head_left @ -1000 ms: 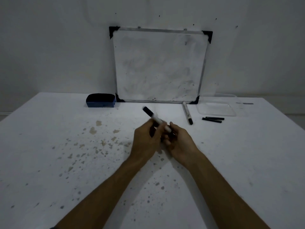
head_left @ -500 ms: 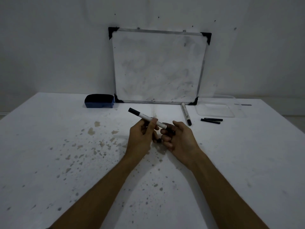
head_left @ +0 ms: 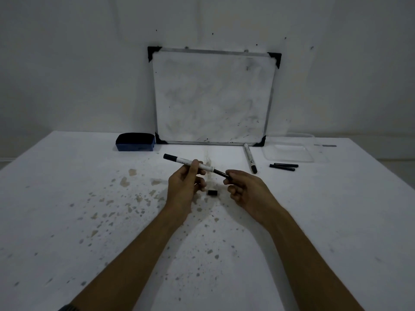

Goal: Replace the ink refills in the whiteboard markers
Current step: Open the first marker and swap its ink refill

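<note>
My left hand (head_left: 183, 187) grips a white whiteboard marker (head_left: 179, 159) around its barrel, black cap end pointing up-left. A thin black ink refill (head_left: 221, 173) sticks out of the marker's right end, and my right hand (head_left: 243, 189) pinches its far end. A small black end plug (head_left: 212, 192) lies on the table between my hands. A second white marker (head_left: 250, 157) lies near the whiteboard's lower right corner. Two black refills (head_left: 283, 167) lie side by side to its right.
A smudged whiteboard (head_left: 213, 97) leans on the wall at the back of the stained white table (head_left: 89, 221). A blue eraser (head_left: 135, 142) sits left of it. A clear plastic tray (head_left: 288, 151) sits at the back right.
The marker has tilted flatter and moved left with my left hand. My right hand has drawn away to the right, baring the black refill. The end plug now lies on the table.
</note>
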Demonstrator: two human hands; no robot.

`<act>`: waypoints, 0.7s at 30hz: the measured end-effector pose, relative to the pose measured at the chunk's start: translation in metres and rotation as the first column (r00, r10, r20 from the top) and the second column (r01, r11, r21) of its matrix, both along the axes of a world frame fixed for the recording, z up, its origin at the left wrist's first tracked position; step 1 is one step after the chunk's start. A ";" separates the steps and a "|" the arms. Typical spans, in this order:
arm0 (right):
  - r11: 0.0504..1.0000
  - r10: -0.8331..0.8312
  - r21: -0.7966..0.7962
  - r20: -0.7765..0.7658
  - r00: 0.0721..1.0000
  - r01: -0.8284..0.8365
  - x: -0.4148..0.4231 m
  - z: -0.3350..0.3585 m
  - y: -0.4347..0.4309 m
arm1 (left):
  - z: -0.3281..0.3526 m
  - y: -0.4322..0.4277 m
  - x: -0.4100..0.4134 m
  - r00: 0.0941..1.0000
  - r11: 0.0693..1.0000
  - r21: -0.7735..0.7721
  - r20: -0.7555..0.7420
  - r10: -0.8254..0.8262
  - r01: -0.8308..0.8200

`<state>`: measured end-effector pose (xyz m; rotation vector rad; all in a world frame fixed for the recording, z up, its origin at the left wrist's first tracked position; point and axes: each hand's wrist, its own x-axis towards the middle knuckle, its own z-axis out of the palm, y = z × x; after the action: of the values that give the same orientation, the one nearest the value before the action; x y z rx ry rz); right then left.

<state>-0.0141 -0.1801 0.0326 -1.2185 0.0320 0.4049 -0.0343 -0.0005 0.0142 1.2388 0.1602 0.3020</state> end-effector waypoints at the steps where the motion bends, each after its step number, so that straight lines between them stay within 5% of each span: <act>1: 1.000 -0.011 -0.026 0.008 1.000 0.011 -0.001 0.001 -0.004 | 0.000 0.000 0.000 1.000 1.000 -0.004 -0.006 0.003 -0.003; 5: 0.990 -0.088 -0.103 0.039 0.995 0.091 -0.007 0.008 -0.025 | 0.001 0.004 0.003 0.999 0.997 -0.079 -0.033 -0.020 0.017; 9: 0.965 -0.177 -0.178 0.105 0.979 0.193 -0.022 0.008 -0.051 | 0.007 -0.002 0.001 0.995 0.971 0.228 -0.091 -0.046 0.066; 13: 0.856 -0.311 -0.331 0.284 0.907 0.397 -0.033 0.002 -0.073 | 0.018 -0.026 0.015 0.987 0.784 0.605 -0.143 -0.066 0.140; 16: 0.807 -0.375 -0.341 0.336 0.864 0.483 -0.038 -0.006 -0.081 | 0.019 -0.046 0.034 0.985 0.518 0.844 -0.174 0.013 0.142; 18: 0.788 -0.382 -0.363 0.345 0.857 0.498 -0.039 -0.010 -0.082 | 0.018 -0.055 0.040 0.983 0.384 0.914 -0.173 0.067 0.135; 21: 0.743 -0.373 -0.417 0.391 0.841 0.523 -0.035 -0.016 -0.081 | 0.017 -0.064 0.040 0.981 0.304 0.945 -0.160 0.106 0.122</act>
<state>-0.0493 -0.2615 0.0169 -1.7315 0.2000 -0.2400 0.0059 -0.0646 0.0311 2.5263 0.1365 0.2590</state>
